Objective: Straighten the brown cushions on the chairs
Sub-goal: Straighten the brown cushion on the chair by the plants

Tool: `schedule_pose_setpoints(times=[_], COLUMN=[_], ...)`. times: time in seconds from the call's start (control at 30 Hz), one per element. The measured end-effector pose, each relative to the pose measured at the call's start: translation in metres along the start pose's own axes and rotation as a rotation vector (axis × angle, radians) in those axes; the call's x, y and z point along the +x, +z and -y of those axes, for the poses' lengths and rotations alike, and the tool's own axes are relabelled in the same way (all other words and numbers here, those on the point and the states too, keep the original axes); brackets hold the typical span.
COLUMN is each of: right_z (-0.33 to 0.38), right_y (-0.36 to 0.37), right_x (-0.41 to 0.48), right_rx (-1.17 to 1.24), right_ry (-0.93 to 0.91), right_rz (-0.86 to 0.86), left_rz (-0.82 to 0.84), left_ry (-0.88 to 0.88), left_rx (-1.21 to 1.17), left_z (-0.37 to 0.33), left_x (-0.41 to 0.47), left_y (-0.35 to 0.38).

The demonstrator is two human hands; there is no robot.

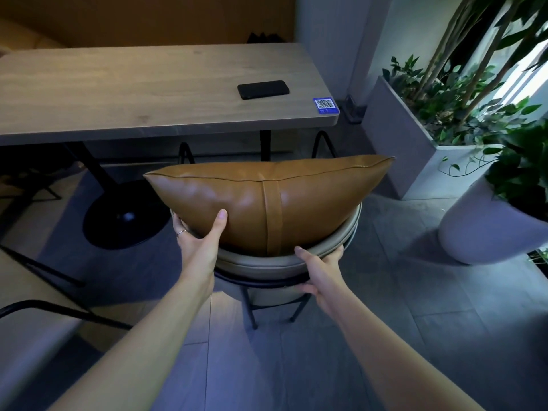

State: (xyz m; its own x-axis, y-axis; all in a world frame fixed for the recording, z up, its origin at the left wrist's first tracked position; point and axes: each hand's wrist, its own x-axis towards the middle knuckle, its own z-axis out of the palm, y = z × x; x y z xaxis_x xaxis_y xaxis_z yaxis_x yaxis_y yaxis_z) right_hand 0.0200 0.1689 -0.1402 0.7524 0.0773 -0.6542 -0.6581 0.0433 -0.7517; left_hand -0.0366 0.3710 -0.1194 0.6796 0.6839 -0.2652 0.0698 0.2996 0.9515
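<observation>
A brown leather cushion [267, 200] with a vertical strap down its middle stands upright against the curved beige backrest of a chair [267, 262] seen from behind. My left hand [198, 241] grips the cushion's lower left side, thumb on its back face and fingers wrapped around the front. My right hand [320, 271] holds the rim of the chair backrest at the lower right, thumb touching the cushion's bottom edge. The chair seat is hidden behind the backrest and cushion.
A wooden table [148, 93] stands just beyond the chair, with a black phone [263, 89] and a blue QR sticker [325, 105] on it. A grey planter [415, 137] and a round white pot [486, 226] with plants stand to the right. Black chair frames [44, 310] are at left.
</observation>
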Motion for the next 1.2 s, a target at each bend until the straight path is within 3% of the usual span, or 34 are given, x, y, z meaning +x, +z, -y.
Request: schedule_pose_setpoints(times=[0.3,0.4,0.5,0.57,0.67,0.8,0.97,1.2], right_z=[-0.006,-0.006,-0.003,0.003,0.013,0.023,0.036,0.068], right_y=[0.020,0.014,0.004,-0.005,-0.019,-0.037,-0.053,-0.070], right_x=[0.002,-0.001,-0.001,-0.001,0.000,0.009,0.031,0.072], right_rx=[-0.027,-0.114,-0.170,-0.158,-0.141,-0.132,-0.116,-0.105], right_ry=[-0.027,-0.032,-0.006,0.009,0.017,0.026,0.026,0.076], right_rz=[0.008,-0.007,-0.016,-0.028,-0.032,-0.044,-0.049,0.080], left_rz=[0.054,-0.057,-0.221,-0.245,-0.087,0.182,0.393,0.520], left_ry=[-0.037,-0.016,0.244,0.454,0.613,0.686,0.659,0.593], left_rx=[0.025,0.125,0.480,0.771,1.077,1.262,1.397,1.550], left_z=[-0.017,-0.026,-0.051,-0.069,-0.086,-0.091,-0.084,-0.071], left_x=[0.016,0.009,-0.005,-0.014,-0.022,-0.031,-0.030,-0.009], left_y=[-0.013,-0.014,-0.003,0.010,0.037,0.084,0.139,0.211])
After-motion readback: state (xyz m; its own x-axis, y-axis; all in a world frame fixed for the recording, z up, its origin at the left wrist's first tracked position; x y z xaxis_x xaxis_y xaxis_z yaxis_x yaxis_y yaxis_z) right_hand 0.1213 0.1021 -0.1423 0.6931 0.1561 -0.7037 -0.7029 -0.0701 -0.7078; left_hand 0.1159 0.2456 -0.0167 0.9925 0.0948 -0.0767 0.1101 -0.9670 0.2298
